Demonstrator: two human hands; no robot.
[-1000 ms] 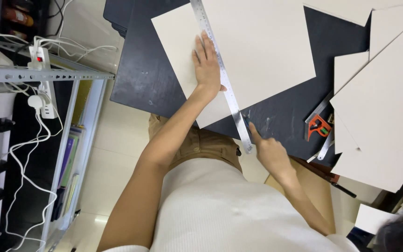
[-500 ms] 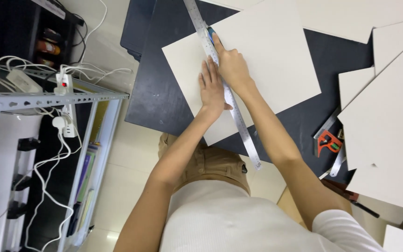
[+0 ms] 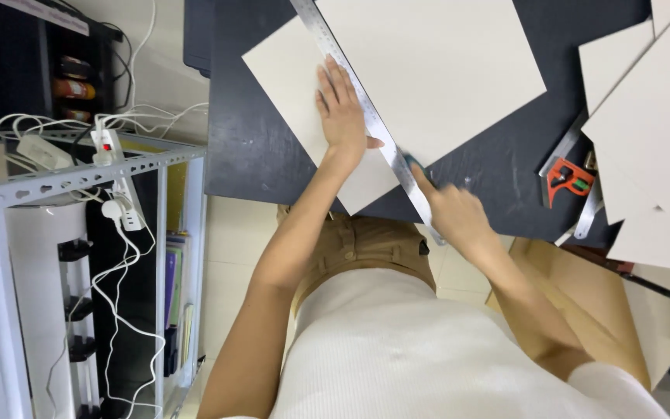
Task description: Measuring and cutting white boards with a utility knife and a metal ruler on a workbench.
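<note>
Left hand [image 3: 343,112] presses flat on smooth pale board [image 3: 428,70] (beside steel ruler [image 3: 366,116]); right hand [image 3: 455,213] grips a cutter.

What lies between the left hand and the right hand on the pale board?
In the head view, the long metal ruler lies between the left hand and right hand.

A steel ruler [image 3: 366,116] is pressed onto pale board [image 3: 428,70] by the left hand [image 3: 343,112]; a cutter is gripped by the right hand [image 3: 455,213] at the worktop [image 3: 265,155] edge
</note>
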